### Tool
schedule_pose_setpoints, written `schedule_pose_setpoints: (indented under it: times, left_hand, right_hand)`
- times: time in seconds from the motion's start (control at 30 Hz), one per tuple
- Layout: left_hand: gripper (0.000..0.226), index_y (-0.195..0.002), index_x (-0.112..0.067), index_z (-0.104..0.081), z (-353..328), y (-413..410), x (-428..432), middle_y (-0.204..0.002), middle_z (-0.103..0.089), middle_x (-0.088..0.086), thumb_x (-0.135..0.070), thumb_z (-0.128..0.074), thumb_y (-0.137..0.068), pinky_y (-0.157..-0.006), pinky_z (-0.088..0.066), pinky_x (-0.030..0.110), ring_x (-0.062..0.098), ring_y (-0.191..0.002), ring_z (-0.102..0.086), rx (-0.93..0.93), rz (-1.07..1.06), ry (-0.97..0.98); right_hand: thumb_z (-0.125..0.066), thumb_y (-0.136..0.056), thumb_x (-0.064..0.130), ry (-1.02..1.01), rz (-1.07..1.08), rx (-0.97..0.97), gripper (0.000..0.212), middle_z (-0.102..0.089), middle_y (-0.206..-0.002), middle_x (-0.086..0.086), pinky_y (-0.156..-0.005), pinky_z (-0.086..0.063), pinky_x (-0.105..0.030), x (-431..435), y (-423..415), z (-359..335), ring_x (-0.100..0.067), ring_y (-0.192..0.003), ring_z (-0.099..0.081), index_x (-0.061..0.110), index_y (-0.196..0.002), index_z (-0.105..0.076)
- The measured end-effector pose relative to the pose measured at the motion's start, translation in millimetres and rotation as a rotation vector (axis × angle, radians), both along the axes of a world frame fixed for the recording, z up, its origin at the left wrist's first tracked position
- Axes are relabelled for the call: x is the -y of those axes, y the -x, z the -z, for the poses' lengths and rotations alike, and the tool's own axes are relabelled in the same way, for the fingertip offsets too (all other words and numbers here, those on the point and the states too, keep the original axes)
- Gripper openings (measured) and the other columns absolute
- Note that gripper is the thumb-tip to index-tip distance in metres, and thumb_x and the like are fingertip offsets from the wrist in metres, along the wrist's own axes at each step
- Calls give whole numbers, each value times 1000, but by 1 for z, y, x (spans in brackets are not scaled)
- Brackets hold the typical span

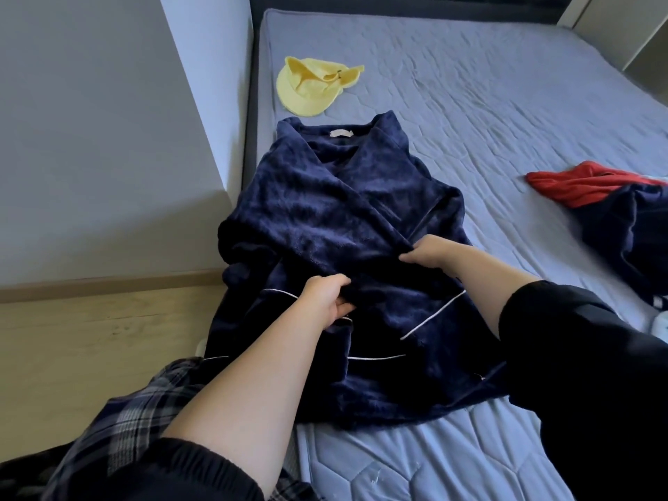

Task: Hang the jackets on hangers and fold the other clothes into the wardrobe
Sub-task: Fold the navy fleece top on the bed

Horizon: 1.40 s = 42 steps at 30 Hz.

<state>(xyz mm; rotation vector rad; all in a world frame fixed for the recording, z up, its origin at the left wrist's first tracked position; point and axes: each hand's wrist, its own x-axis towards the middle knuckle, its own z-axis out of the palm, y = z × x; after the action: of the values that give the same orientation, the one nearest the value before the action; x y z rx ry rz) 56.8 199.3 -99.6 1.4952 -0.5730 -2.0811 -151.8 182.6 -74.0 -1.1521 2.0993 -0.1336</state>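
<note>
A navy fleece robe (318, 211) with white piping lies spread lengthwise along the left side of the blue mattress (488, 113), collar pointing away from me. My left hand (327, 296) grips a fold of the robe's front near its waist. My right hand (432, 253) pinches the edge of the same front panel a little farther up and to the right. The fabric between both hands is bunched.
A yellow cap-like garment (311, 86) lies beyond the robe's collar. A red garment (578, 182) and another navy one (629, 233) are heaped at the right edge. A grey wall (90, 139) and wooden floor (90, 338) border the bed on the left.
</note>
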Motion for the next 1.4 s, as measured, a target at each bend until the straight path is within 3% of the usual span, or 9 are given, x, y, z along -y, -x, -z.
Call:
schedule_pose_setpoints:
  times: [0.27,0.37,0.47,0.57,0.67,0.87,1.07,1.2,1.4]
  left_hand:
    - [19,-77,-12,-60,-5,-35,23,-87,-70,12,-16,-47,-91,-64,-59,36,25,-69,-69,483,-172,341]
    - [27,-97,-17,-70,-2,-58,34,-107,-68,1,-13,-44,-90,-80,-46,26,23,-95,-62,758,-230,471]
    - [36,-118,-20,-67,14,-78,42,-127,-60,5,-12,-44,-92,-89,-40,27,24,-112,-53,852,-120,421]
    - [41,-129,-18,-59,29,-95,45,-134,-54,6,-11,-45,-91,-97,-41,33,29,-124,-48,863,-102,349]
    - [43,-130,-14,-56,47,-116,44,-132,-55,11,-14,-50,-87,-102,-41,39,32,-122,-49,935,-64,413]
    - [68,-141,-6,-41,69,-165,28,-138,-50,12,-36,-67,-86,-104,-40,38,30,-124,-51,615,-63,140]
    - [37,-111,-7,-65,70,-215,10,-105,-70,11,-33,-70,-85,-93,-51,39,26,-99,-66,419,156,102]
    - [12,-98,-13,-62,66,-225,5,-108,-66,13,-23,-56,-96,-97,-48,44,29,-103,-62,423,-290,164]
    - [61,-113,-22,-57,54,-219,-21,-115,-60,0,-70,-62,-74,-95,-48,42,27,-110,-58,451,80,-28]
  right_hand:
    - [-51,-87,10,444,-202,-535,46,-45,-133,-14,-98,-38,-42,-4,-40,8,-34,-121,-42,7,-132,-42]
    - [-50,-91,14,716,-419,-422,49,-40,-145,-12,-110,-30,-42,-1,-74,16,-32,-132,-37,6,-139,-42]
    - [-43,-95,23,414,-682,-485,45,-43,-146,-8,-109,-28,-39,1,-99,30,-27,-135,-36,13,-139,-44]
    - [-42,-92,20,190,-607,-577,28,-61,-121,-10,-84,-40,-34,18,-128,17,-30,-113,-55,11,-114,-57]
    - [-41,-94,19,454,-553,-617,28,-59,-120,-12,-87,-38,-37,44,-162,6,-32,-111,-53,8,-115,-55]
    - [-32,-100,39,404,-701,-468,61,-10,-161,-7,-119,-7,-44,32,-197,67,-23,-148,-7,16,-153,-14]
    - [-38,-97,35,520,-631,-471,63,-13,-160,-8,-119,-7,-44,29,-200,88,-23,-148,-9,15,-153,-17]
    - [-37,-97,35,500,-614,-478,63,-12,-160,-8,-119,-7,-44,29,-202,87,-22,-148,-9,15,-153,-17]
    - [-34,-98,36,448,-640,-465,62,-10,-161,-7,-120,-7,-43,30,-201,77,-22,-148,-7,15,-153,-13]
